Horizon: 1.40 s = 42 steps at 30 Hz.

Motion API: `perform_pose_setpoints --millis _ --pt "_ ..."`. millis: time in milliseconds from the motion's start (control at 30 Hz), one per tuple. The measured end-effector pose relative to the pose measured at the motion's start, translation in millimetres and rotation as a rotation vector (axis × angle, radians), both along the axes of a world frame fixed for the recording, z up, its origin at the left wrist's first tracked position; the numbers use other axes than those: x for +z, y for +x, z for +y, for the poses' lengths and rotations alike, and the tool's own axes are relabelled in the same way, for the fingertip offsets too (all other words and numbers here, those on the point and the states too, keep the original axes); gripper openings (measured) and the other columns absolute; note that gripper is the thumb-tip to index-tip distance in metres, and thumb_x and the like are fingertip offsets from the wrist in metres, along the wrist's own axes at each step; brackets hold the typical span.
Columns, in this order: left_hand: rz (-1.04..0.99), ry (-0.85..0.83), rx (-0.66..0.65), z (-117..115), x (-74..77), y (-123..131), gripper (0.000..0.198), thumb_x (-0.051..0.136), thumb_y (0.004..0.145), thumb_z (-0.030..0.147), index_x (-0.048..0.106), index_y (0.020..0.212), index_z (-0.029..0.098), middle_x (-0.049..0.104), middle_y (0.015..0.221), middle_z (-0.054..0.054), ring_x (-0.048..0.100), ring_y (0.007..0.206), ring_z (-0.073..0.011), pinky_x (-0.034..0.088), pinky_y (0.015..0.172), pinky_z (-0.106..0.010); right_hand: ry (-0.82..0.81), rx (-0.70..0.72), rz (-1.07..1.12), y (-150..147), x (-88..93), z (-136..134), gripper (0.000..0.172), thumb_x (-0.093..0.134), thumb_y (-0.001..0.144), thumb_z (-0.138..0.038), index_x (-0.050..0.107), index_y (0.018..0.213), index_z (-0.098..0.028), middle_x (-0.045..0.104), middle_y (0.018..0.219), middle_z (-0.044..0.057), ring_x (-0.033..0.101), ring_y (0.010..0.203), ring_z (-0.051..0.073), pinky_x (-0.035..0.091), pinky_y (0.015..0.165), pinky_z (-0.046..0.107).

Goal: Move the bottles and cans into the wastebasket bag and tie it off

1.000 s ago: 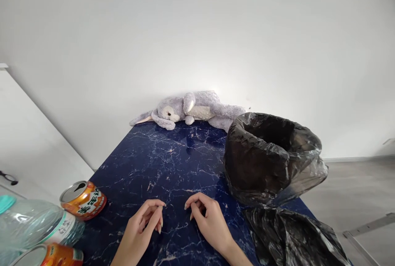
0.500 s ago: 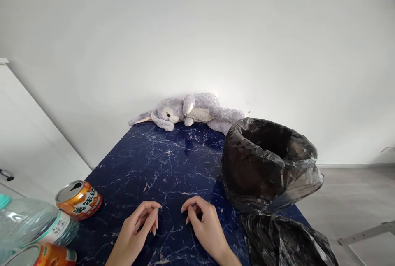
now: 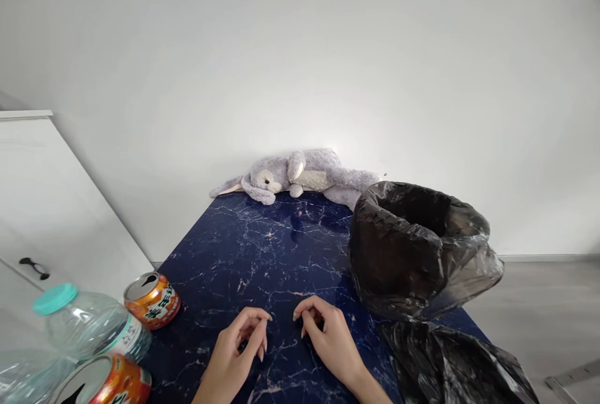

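My left hand (image 3: 238,348) rests at the near part of the blue marbled table (image 3: 262,254), its fingers loosely curved and apart with nothing in them. Facing it, my right hand (image 3: 330,341) has the same loose curl and is bare of any object. A gap of tabletop lies between the two. Left of my left hand are an opened orange drink can (image 3: 162,305), a clear plastic bottle with a teal cap (image 3: 89,323) and a second orange can (image 3: 126,382). Right of my right hand stands a bin lined with a black plastic bag (image 3: 398,260).
A black plastic bag (image 3: 454,360) lies crumpled in front of the bin. At the table's far edge a grey plush rabbit (image 3: 314,176) lies on its side against the wall. Another clear bottle (image 3: 28,373) is cut off at lower left, near a white cabinet (image 3: 60,197).
The view has turned slightly left, so everything appears farther right and more of the bottles and cabinet shows. Both hands keep their pose; no object has moved on the table.
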<state>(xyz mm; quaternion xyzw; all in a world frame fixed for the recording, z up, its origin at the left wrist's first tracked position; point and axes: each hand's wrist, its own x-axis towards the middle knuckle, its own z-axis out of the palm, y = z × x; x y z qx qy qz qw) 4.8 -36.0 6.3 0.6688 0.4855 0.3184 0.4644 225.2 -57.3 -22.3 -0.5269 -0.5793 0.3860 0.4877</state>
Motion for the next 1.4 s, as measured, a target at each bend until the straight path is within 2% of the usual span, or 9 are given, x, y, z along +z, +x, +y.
perform_pose_setpoints --millis 300,400,467,567,700,800,967,1200,1400 --pt "-0.033 0.054 -0.028 -7 -4.5 2 0.042 0.054 0.104 0.063 0.065 0.106 0.022 0.065 0.071 0.000 0.063 0.066 -0.0189 0.050 0.069 -0.029 0.019 0.004 -0.054 -5 -5.5 -4 0.032 0.048 0.106 -0.039 0.072 0.094 -0.021 0.071 0.078 0.003 0.068 0.067 0.020 0.048 0.067 0.030" --pt "-0.015 0.068 -0.038 -9 -5.6 2 0.042 0.052 0.105 0.062 0.066 0.107 0.022 0.066 0.071 -0.001 0.064 0.066 -0.0186 0.049 0.069 -0.028 0.017 0.018 -0.050 0 7.4 1 0.031 0.049 0.105 -0.040 0.072 0.094 -0.022 0.073 0.080 0.004 0.070 0.070 0.020 0.048 0.068 0.030" --pt "-0.021 0.070 -0.036 -9 -6.5 2 0.043 0.053 0.105 0.063 0.067 0.107 0.022 0.067 0.071 -0.001 0.064 0.065 -0.0183 0.049 0.068 -0.028 0.047 0.027 -0.074 7 32.1 5 0.031 0.050 0.105 -0.040 0.073 0.096 -0.022 0.074 0.081 0.003 0.071 0.073 0.020 0.048 0.070 0.030" --pt "-0.048 0.070 -0.034 -9 -8.6 2 0.044 0.053 0.104 0.064 0.068 0.105 0.022 0.068 0.070 -0.002 0.064 0.063 -0.0177 0.049 0.066 -0.027 0.162 -0.016 -0.179 19 92.6 8 0.029 0.051 0.106 -0.041 0.074 0.100 -0.025 0.074 0.081 0.002 0.071 0.077 0.020 0.046 0.067 0.029" --pt "-0.057 0.073 -0.043 -10 -11.7 2 0.045 0.053 0.104 0.064 0.069 0.105 0.022 0.068 0.070 -0.002 0.064 0.062 -0.0176 0.050 0.066 -0.027 0.462 -0.281 -0.378 35 176.3 -6 0.025 0.054 0.105 -0.040 0.076 0.108 -0.027 0.077 0.095 0.004 0.071 0.081 0.019 0.042 0.054 0.026" --pt "-0.047 0.076 -0.063 -11 -13.6 4 0.047 0.052 0.103 0.066 0.068 0.105 0.022 0.066 0.068 -0.002 0.062 0.060 -0.0177 0.049 0.065 -0.028 0.615 -0.545 -0.520 48 208.0 -21 0.026 0.056 0.103 -0.041 0.075 0.114 -0.027 0.078 0.109 0.009 0.072 0.092 0.023 0.043 0.052 0.026" --pt "-0.042 0.052 -0.083 -10 -15.8 5 0.050 0.049 0.103 0.069 0.066 0.104 0.022 0.065 0.069 -0.003 0.061 0.060 -0.0178 0.049 0.066 -0.028 0.507 -0.788 -0.700 77 203.0 -24 0.034 0.054 0.102 -0.050 0.072 0.120 -0.028 0.077 0.119 0.010 0.067 0.077 0.023 0.045 0.064 0.035" --pt "-0.027 0.066 -0.088 -8 -15.0 6 0.050 0.049 0.104 0.069 0.068 0.105 0.023 0.066 0.068 -0.003 0.062 0.060 -0.0182 0.050 0.066 -0.029 0.374 -0.805 -0.893 116 175.7 -8 0.046 0.055 0.102 -0.058 0.069 0.134 -0.028 0.077 0.125 0.011 0.071 0.103 0.036 0.047 0.072 0.040" --pt "-0.031 0.070 -0.075 -9 -11.2 9 0.044 0.052 0.104 0.064 0.068 0.102 0.023 0.068 0.068 -0.003 0.062 0.060 -0.0176 0.050 0.065 -0.028 0.249 -0.784 -0.935 130 166.5 -5 0.039 0.064 0.097 -0.056 0.072 0.126 -0.031 0.083 0.105 0.005 0.075 0.089 0.035 0.046 0.062 0.038"
